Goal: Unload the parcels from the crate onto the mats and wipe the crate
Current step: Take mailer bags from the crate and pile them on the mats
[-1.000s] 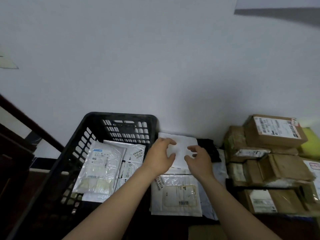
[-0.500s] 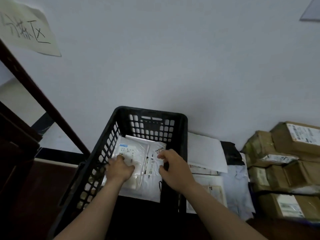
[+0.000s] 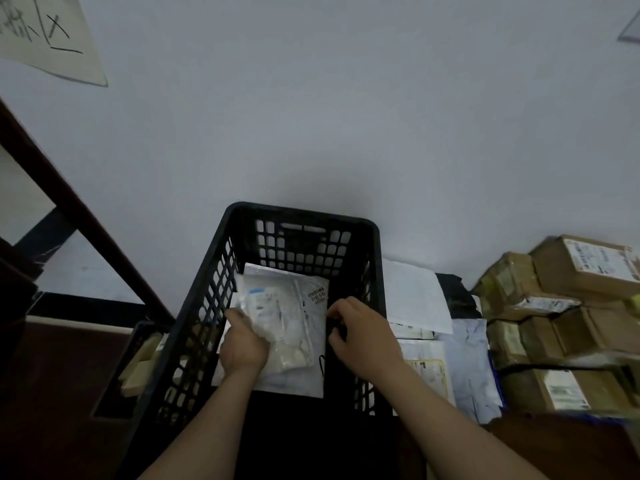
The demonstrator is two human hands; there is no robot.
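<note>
Lengthwise along the crate (image 3: 301, 213) lie stacked parcels (image 3: 285, 317); left hand (image 3: 244, 346) and right hand (image 3: 362, 337) fingers (image 3: 338, 306) pinch their sides.

A plain pale grey wall (image 3: 311, 116) fills most of the view, dimly and evenly lit, with a soft shadow low at its middle. A paper sheet (image 3: 52, 32) with dark handwritten strokes hangs at its upper left. A dark wooden rail (image 3: 79, 216) slants down across the left side, above a black skirting strip (image 3: 86, 306). Below lies a dark reddish-brown surface (image 3: 52, 393), perhaps floor or furniture; the gloom hides which.
</note>
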